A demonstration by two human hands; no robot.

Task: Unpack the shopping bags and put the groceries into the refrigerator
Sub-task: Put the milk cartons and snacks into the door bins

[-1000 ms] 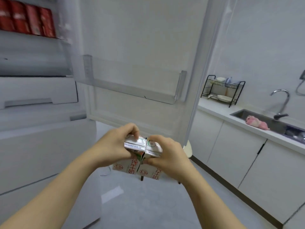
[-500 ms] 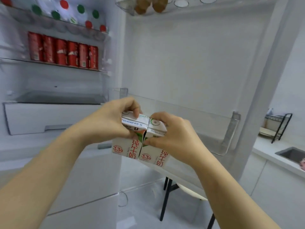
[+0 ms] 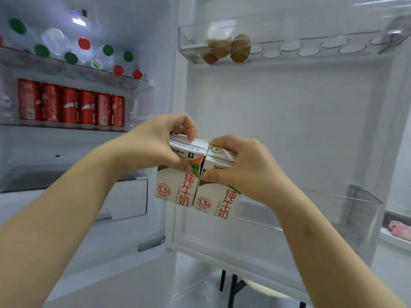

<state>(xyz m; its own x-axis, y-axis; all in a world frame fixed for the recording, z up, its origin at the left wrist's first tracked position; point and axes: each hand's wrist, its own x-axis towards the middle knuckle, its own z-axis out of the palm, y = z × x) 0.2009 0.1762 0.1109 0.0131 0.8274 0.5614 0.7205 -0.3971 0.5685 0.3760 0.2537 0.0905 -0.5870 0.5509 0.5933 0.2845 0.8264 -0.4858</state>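
In the storing step, the grip of the left hand point(image 3: 159, 147) is curled round the left milk carton point(image 3: 174, 188) and the right hand point(image 3: 246, 171) round the right milk carton point(image 3: 216, 202), both touching in air before the refrigerator door point(image 3: 289, 130); next, I think, lower them into the door shelf point(image 3: 364, 195).

Bare left grip point(image 3: 155, 147), bare right grip point(image 3: 251, 170), forearms point(image 3: 66, 207) bare too.
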